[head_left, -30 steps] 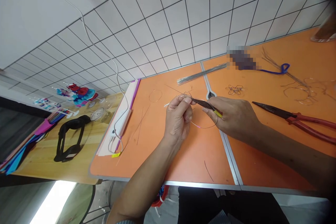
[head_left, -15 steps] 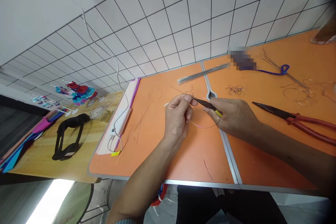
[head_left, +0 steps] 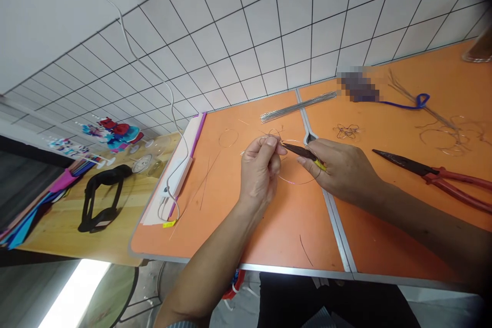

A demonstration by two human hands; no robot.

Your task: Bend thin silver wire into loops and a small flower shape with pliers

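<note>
My left hand [head_left: 261,166] is closed, thumb pressed on the fingers, pinching a thin wire piece that is bent into loops. A wide wire ring [head_left: 295,183] curves out from it below the pliers. In my right hand [head_left: 342,169] are small pliers [head_left: 298,151] with dark pointed jaws and a yellow handle. The jaw tips are at the wire, just beside my left fingertips; whether they grip it is too small to tell. Both hands are above the orange table [head_left: 269,236]. Behind them lies a bundle of straight wires [head_left: 298,106].
Large red-handled pliers [head_left: 430,171] lie at the right, near a flower-shaped wire piece [head_left: 347,131] and tangled wire [head_left: 449,136]. A white power strip [head_left: 179,179] with a cable is on the left. One short wire [head_left: 306,250] lies near the front edge.
The pliers' tips have shifted slightly at the wire beside my left fingertips. A short wire bit now shows on the table behind my left hand. Both hands keep their hold.
</note>
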